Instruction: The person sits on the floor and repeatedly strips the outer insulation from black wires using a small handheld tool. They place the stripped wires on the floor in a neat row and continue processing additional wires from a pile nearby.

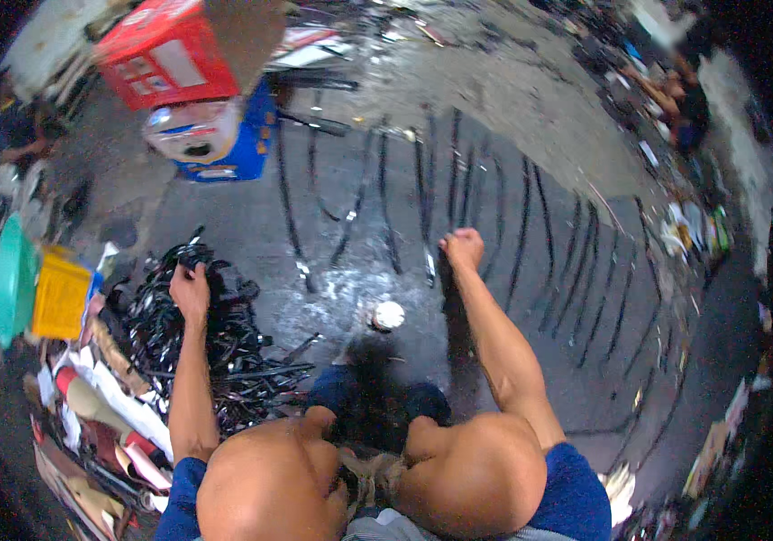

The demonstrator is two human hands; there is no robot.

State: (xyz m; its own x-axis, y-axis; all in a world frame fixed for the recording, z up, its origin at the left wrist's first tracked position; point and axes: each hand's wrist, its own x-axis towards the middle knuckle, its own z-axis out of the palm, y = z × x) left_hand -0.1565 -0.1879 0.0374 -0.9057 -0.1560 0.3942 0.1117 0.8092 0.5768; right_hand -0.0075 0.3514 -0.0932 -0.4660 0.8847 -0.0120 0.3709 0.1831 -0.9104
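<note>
At far left, a green basin (pixel 9 279) stands on edge beside a yellow crate (pixel 60 295), with cardboard scraps (pixel 98 406) strewn below them. Next to these lies a tangled heap of black strips (pixel 224 347) on the grey floor (pixel 224 225). The person's left hand (pixel 190 287) rests on the top of this heap, fingers curled down into the strips; whether it grips one cannot be told. Above, a red box (pixel 163 52) sits over a blue-and-white container (pixel 215 135). Near the centre, a small white round object (pixel 389 315) lies on a pale powdery patch. The right hand (pixel 463 247) is closed in a fist around the near end of one long black strip (pixel 445 270), pressed to the floor. Further right, rows of black strips (pixel 576 270) lie spread out side by side.
</note>
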